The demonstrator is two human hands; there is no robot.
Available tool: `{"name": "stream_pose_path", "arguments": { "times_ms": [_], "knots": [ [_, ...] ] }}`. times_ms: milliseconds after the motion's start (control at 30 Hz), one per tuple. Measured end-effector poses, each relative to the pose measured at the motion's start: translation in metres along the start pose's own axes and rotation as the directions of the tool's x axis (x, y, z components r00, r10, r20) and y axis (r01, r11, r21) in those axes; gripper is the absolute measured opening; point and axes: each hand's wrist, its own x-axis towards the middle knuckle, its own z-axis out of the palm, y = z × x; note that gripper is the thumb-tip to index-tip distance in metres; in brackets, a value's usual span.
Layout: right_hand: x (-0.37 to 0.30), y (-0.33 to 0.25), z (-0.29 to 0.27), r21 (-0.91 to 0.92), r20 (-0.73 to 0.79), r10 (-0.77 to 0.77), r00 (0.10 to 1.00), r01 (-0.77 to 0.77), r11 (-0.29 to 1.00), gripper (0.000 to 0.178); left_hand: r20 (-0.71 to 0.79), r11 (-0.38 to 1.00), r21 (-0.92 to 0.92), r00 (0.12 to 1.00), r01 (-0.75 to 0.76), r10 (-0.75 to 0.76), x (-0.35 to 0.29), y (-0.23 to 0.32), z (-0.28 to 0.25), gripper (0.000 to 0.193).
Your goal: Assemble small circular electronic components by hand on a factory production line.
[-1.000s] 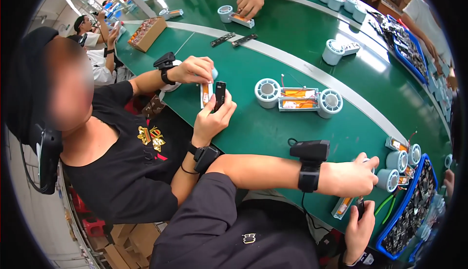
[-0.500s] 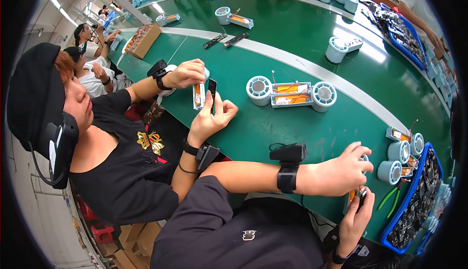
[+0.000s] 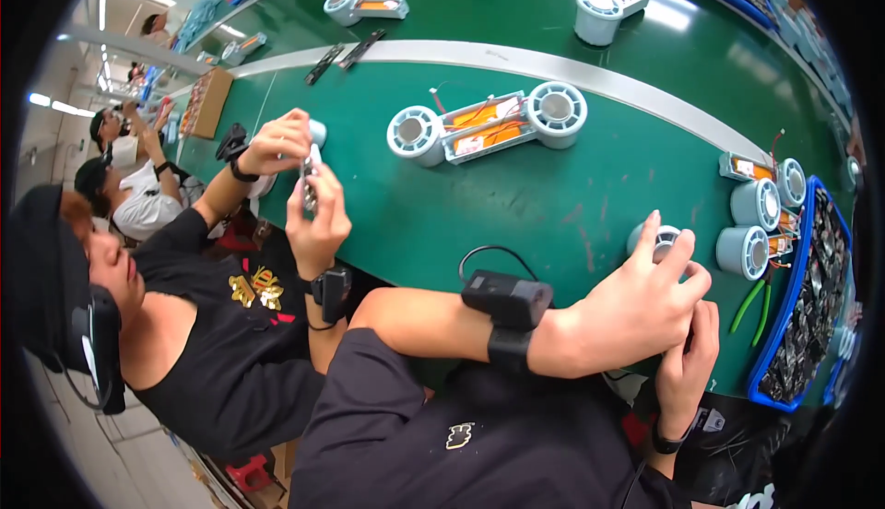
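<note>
At the near right edge of the bench, my left hand (image 3: pixel 622 301) arches over a light-blue round fan housing (image 3: pixel 666 243). Its outer fingers are spread beside the housing, while the thumb side bends down out of sight. Tucked behind and below it, my right hand (image 3: pixel 691 361) has its fingers curled in, closed. What the two hands grip between them is hidden by the left hand. A black device is strapped to my left wrist (image 3: pixel 509 348).
Two fan housings with orange batteries and wires (image 3: pixel 487 126) lie mid-bench. More housings (image 3: pixel 756 205), green-handled pliers (image 3: pixel 751 311) and a blue tray of black parts (image 3: pixel 804 301) stand at right. A co-worker (image 3: pixel 212 325) at left handles a small part.
The view has shifted, so the bench things sit differently in it. My left hand now covers the orange-and-black parts seen at my right hand before. The co-worker's hands have come closer together.
</note>
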Motion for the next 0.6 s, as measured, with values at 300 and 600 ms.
{"name": "stream_pose_path", "arguments": {
  "times_ms": [300, 600],
  "knots": [
    [0.001, 0.003, -0.01, 0.013, -0.188, -0.027, 0.982, 0.03, 0.999, 0.031, 0.093, 0.994, 0.032, 0.991, -0.102, 0.099, -0.005, -0.007, -0.008, 0.027],
    [0.006, -0.005, -0.012, 0.001, -0.211, 0.002, 0.978, -0.002, 1.0, 0.03, -0.046, 0.942, -0.157, 0.955, -0.297, 0.293, 0.009, -0.055, 0.004, 0.012]
  ]
}}
